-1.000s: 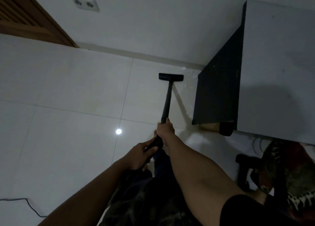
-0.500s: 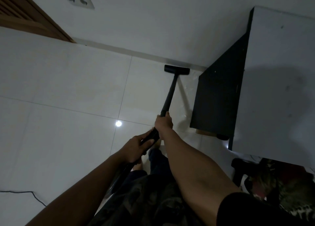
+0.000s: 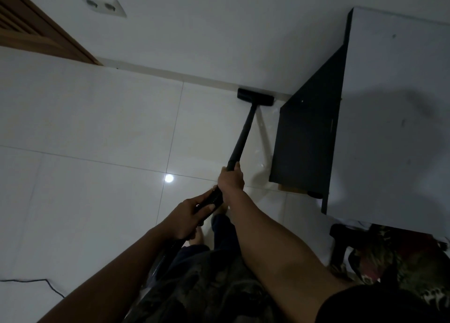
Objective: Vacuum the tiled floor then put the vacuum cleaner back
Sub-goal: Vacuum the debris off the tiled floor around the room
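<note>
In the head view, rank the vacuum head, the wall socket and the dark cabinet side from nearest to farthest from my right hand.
1. Dark cabinet side, just right of the right hand.
2. Vacuum head, ahead by the wall.
3. Wall socket, far upper left.

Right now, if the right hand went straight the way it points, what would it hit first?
Along the black vacuum tube, the right hand would likely meet the flat black vacuum head by the white wall.
</note>
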Available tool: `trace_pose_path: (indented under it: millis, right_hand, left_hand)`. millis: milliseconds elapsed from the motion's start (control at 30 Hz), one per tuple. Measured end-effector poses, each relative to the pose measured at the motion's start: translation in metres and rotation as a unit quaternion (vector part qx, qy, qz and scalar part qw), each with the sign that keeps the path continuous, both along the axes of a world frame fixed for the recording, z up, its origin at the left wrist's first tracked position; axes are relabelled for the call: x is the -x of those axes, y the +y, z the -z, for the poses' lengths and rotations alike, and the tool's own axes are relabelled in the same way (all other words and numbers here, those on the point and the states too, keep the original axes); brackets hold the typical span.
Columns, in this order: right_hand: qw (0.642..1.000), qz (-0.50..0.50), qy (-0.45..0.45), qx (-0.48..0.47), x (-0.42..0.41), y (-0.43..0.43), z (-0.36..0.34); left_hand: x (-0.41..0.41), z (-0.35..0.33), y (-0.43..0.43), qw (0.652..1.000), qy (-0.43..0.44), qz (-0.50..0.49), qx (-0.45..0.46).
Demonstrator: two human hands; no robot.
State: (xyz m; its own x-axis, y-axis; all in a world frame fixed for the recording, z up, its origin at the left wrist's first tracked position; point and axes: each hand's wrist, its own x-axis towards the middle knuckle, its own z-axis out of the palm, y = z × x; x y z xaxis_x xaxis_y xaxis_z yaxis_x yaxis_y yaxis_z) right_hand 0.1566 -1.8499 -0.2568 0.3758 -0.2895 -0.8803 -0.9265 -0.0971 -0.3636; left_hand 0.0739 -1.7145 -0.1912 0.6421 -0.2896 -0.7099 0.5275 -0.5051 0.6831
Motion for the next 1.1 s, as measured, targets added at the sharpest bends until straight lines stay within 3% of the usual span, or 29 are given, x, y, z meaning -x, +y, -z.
trace_pose_path:
  millis: [267, 1100]
  right_hand:
    - [0.999, 0.032, 0.013, 0.008, -0.006, -0.009, 0.006]
    - [0.999, -0.025, -0.004, 0.030, -0.014, -0.005, 0.007]
  left_hand:
    - [-0.005, 0.005, -0.012, 1.000, -0.023, 0.016, -0.010]
    - [-0.015, 0.003, -0.001, 1.000, -0.027, -0.008, 0.006]
